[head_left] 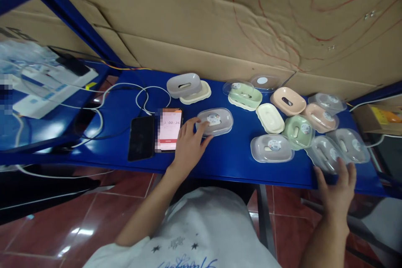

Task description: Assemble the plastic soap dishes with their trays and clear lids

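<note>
A grey soap box (pixel 222 122) with a clear lid and a round label lies near the table's middle. My left hand (pixel 190 142) grips its left end, fingers on top and thumb at the near edge. Over at the right, my right hand (pixel 337 186) has its thumb and fingers spread at the near end of another lidded grey soap box (pixel 323 153). Whether it touches that box I cannot tell. Close by are a further lidded grey box (pixel 353 146), a green one (pixel 298 134) and a grey one (pixel 266 155).
Peach bodies (pixel 288 99), a green body (pixel 249 96), cream trays (pixel 270 118) and clear lids (pixel 266 83) lie along the back right. A grey body (pixel 185 86) leans on a cream tray. Two phones (pixel 141 138) and white cables (pixel 102 113) are at left. Cardboard (pixel 188 21) stands behind.
</note>
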A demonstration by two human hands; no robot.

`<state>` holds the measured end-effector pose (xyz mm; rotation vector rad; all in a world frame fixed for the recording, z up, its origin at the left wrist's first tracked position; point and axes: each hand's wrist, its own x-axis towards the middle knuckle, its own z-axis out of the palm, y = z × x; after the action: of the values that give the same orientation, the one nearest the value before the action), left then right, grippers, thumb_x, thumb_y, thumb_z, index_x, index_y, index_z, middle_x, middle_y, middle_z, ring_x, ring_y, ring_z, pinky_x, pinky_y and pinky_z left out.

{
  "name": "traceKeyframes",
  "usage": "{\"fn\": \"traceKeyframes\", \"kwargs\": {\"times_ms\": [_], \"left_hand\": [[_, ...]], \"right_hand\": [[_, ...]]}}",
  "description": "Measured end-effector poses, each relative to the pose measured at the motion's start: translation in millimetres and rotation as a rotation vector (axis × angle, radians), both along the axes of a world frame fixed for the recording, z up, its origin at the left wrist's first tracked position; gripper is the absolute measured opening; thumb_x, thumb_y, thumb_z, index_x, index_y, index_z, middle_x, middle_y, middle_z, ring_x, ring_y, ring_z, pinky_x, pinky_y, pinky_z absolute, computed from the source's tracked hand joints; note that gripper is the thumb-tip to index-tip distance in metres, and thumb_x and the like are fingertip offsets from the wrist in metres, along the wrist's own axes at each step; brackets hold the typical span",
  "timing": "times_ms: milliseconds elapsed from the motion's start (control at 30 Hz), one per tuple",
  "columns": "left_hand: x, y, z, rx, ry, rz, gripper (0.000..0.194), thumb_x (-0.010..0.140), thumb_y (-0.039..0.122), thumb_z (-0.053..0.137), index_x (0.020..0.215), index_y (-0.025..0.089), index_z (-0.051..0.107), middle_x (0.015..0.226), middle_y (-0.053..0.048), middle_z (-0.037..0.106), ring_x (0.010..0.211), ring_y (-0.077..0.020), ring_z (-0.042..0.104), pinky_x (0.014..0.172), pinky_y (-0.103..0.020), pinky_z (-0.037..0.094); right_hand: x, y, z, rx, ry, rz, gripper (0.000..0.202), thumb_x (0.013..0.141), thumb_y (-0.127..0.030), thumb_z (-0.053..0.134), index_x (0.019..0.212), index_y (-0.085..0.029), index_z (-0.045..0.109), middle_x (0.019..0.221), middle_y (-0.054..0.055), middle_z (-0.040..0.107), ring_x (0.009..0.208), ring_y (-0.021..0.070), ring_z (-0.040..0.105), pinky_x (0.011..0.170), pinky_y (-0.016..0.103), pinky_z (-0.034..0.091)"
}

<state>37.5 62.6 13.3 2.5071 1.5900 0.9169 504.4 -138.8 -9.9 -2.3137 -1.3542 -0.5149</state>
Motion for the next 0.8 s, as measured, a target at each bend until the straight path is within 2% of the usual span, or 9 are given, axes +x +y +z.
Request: {"fn": "traceKeyframes", "kwargs": {"times_ms": [167,233,300,367,433,533,600,700,800], "left_hand": [[3.2,19.9,10.2,-0.013,0.013,0.13,0.044,0.102,0.028,0.065,0.144,0.015,0.061,0.144,-0.025,0.057,0.13,-0.0447,0.06,0.101,-0.061,0.056],[12.3,11.7,16.3,0.007,-0.02,0.09,0.044,0.104,0.026,0.062,0.147,0.017,0.059,0.149,-0.025,0.055,0.137,-0.0441,0.056,0.108,-0.063,0.051],[28.8,-9.0,19.9,-0.007,-0.075,-0.068,0.04,0.107,0.028,0.058,0.147,0.021,0.059,0.153,-0.021,0.055,0.142,-0.039,0.054,0.114,-0.059,0.048],[51.0,-36.7,18.6,-0.086,-0.104,-0.358,0.045,0.108,0.036,0.058,0.151,0.024,0.056,0.156,-0.017,0.055,0.143,-0.0333,0.055,0.117,-0.053,0.049],[74.4,-63.0,12.1,-0.135,-0.018,-0.595,0.053,0.107,0.047,0.062,0.155,0.027,0.054,0.163,-0.016,0.049,0.149,-0.0355,0.05,0.119,-0.055,0.047],[100.3,-85.7,-1.7,-0.145,0.081,-0.628,0.05,0.105,0.048,0.065,0.146,0.02,0.063,0.166,-0.019,0.046,0.142,-0.0364,0.056,0.115,-0.052,0.051],[107.6,-88.3,-8.7,-0.145,0.117,-0.602,0.046,0.105,0.047,0.065,0.14,0.017,0.066,0.164,-0.018,0.049,0.139,-0.0359,0.058,0.112,-0.05,0.052],[105.2,-82.7,-11.8,-0.154,0.089,-0.602,0.046,0.106,0.048,0.064,0.14,0.018,0.066,0.159,-0.017,0.055,0.14,-0.0343,0.058,0.112,-0.048,0.052],[94.5,-73.7,-7.6,-0.153,0.004,-0.621,0.038,0.109,0.043,0.06,0.137,0.019,0.067,0.155,-0.015,0.058,0.138,-0.0314,0.06,0.113,-0.046,0.053]], "right_hand": [[-24.9,29.5,25.3,0.067,-0.052,0.047,0.076,0.102,-0.056,0.059,0.163,-0.013,0.048,0.161,0.032,0.049,0.152,0.0487,0.047,0.121,0.064,0.043],[-48.1,49.2,42.4,0.114,0.002,0.155,0.059,0.107,-0.049,0.053,0.158,-0.02,0.055,0.154,0.026,0.06,0.147,0.0422,0.056,0.12,0.061,0.045],[-73.8,77.0,61.5,0.079,0.101,0.324,0.045,0.109,-0.045,0.049,0.143,-0.023,0.067,0.137,0.019,0.072,0.133,0.0363,0.067,0.115,0.057,0.051],[-96.3,112.4,78.7,-0.033,0.151,0.465,0.041,0.109,-0.048,0.049,0.125,-0.021,0.075,0.123,0.015,0.078,0.12,0.0321,0.072,0.109,0.051,0.054],[-112.9,151.4,90.4,-0.247,0.124,0.479,0.046,0.11,-0.053,0.047,0.121,-0.02,0.076,0.119,0.014,0.079,0.115,0.0319,0.074,0.104,0.049,0.055],[-128.8,204.1,96.4,-0.672,0.029,0.344,0.055,0.106,-0.061,0.051,0.126,-0.015,0.073,0.112,0.019,0.08,0.108,0.0372,0.076,0.094,0.05,0.056],[-136.1,227.9,95.9,-0.832,-0.048,0.277,0.06,0.103,-0.061,0.059,0.129,-0.009,0.069,0.11,0.025,0.078,0.106,0.0397,0.077,0.09,0.05,0.056],[-144.8,241.2,94.9,-0.876,-0.126,0.304,0.045,0.102,-0.045,0.064,0.127,-0.008,0.068,0.112,0.028,0.077,0.106,0.0388,0.077,0.087,0.047,0.056],[-152.9,231.2,96.4,-0.906,-0.125,0.415,0.024,0.1,-0.028,0.063,0.117,-0.015,0.073,0.108,0.021,0.08,0.104,0.0356,0.078,0.088,0.044,0.054]]}}
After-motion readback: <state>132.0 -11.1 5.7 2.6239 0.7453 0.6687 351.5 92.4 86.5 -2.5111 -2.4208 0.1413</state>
